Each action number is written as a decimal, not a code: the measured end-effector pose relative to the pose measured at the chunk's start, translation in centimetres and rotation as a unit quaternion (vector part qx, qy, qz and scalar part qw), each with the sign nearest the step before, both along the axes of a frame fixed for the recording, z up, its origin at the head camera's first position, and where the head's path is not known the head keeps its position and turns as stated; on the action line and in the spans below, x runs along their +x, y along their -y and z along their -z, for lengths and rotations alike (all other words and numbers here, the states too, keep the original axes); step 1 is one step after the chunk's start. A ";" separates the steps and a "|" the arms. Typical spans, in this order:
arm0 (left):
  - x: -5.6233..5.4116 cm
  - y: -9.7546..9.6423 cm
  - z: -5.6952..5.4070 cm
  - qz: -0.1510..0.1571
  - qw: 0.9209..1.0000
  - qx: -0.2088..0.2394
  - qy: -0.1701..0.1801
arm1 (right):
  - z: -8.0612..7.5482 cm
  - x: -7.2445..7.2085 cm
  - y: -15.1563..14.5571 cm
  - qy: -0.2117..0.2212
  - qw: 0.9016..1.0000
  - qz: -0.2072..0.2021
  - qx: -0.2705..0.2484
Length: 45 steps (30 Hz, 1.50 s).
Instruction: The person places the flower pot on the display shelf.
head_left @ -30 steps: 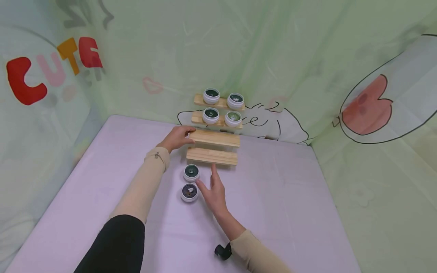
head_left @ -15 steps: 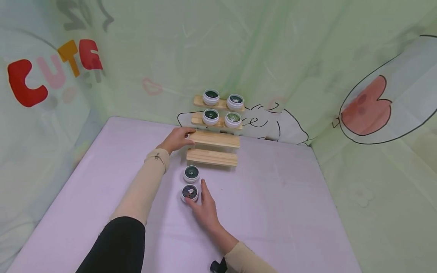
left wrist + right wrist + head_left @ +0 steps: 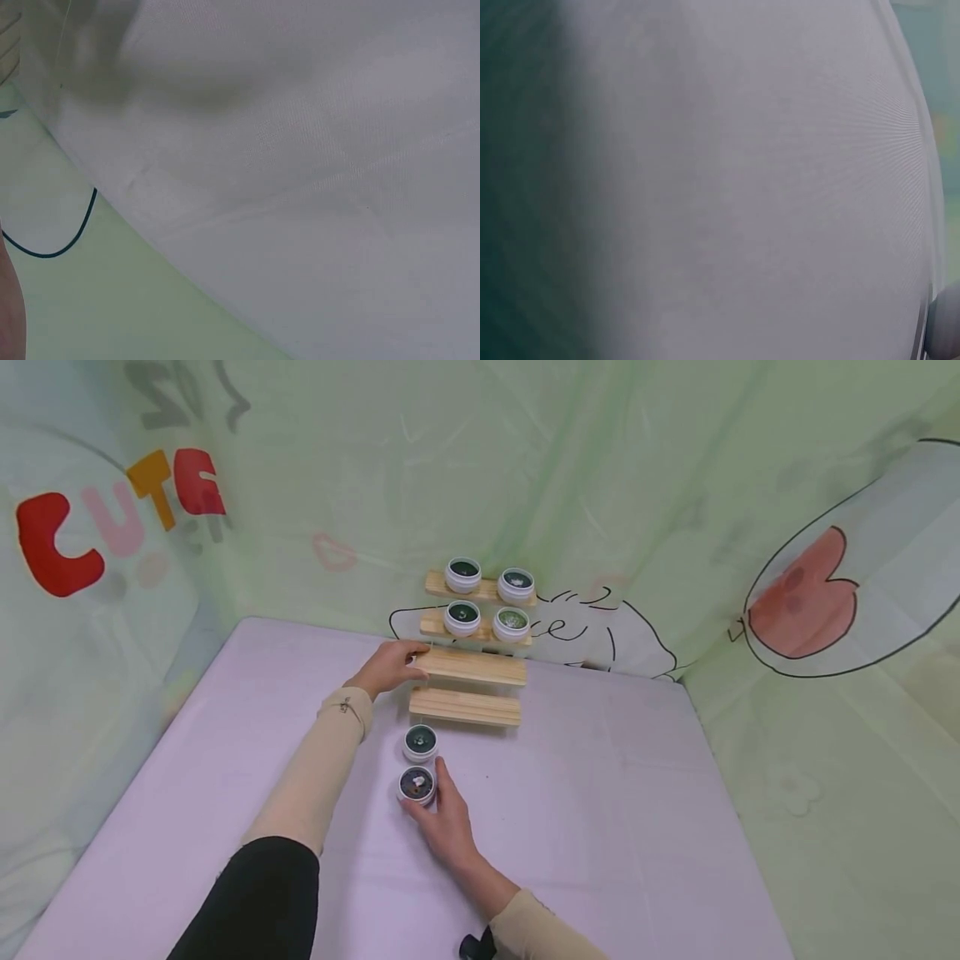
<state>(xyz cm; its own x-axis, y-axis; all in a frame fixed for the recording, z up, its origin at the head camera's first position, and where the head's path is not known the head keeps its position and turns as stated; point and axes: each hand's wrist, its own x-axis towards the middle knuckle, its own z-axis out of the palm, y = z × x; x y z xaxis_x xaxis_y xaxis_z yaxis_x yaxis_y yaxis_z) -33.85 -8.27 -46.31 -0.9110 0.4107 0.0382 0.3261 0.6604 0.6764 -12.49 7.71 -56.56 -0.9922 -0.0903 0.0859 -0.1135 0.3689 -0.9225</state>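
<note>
A four-step wooden shelf stand [image 3: 468, 665] stands at the back of the table in the head view. My left hand [image 3: 386, 667] grips the left end of its second step from the front, thumb below and fingers above. In the left wrist view only an edge of that hand [image 3: 10, 315] shows. Two round white jars stand in front of the stand: one with a dark green top [image 3: 421, 741], and a nearer one with a dark, speckled top [image 3: 416, 783]. My right hand [image 3: 448, 827] holds the nearer jar between thumb and fingers, from its right and front.
Two white jars [image 3: 462, 574] sit on the top step and two more jars [image 3: 512, 623] on the step below it. A pale cloth [image 3: 600, 810] covers the table, with printed green curtains [image 3: 337, 468] around it. A black object [image 3: 476, 947] sits at my right sleeve.
My right hand has come back from the front step to the nearer jar, and its thumb and fingers have closed in on it. My left hand stays on the stand.
</note>
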 end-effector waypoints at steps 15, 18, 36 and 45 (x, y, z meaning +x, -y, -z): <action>0.0 0.0 -0.2 0.000 1.000 0.002 -0.004 | -0.1 -0.1 0.1 -0.022 0.999 -0.008 0.023; 0.1 0.0 -0.3 0.000 1.000 0.001 -0.004 | -0.1 -0.2 0.1 -0.025 0.999 -0.004 0.029; 0.1 -0.1 -0.2 -0.002 1.000 0.002 0.000 | -2.9 -0.4 -0.7 -0.060 0.998 -0.002 -0.017; 0.4 -0.1 -0.3 0.002 1.000 0.002 -0.006 | -5.2 -1.6 -1.0 -0.080 0.996 -0.004 -0.035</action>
<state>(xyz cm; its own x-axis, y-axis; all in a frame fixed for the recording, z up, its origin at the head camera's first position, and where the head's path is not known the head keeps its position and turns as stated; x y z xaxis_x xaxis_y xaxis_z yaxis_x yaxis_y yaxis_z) -33.47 -8.16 -46.02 -0.9086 0.4146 0.0504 0.3367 0.6557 0.6758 -14.07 8.76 -51.34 -0.9645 -0.0857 0.2497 -0.2640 0.3034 -0.9155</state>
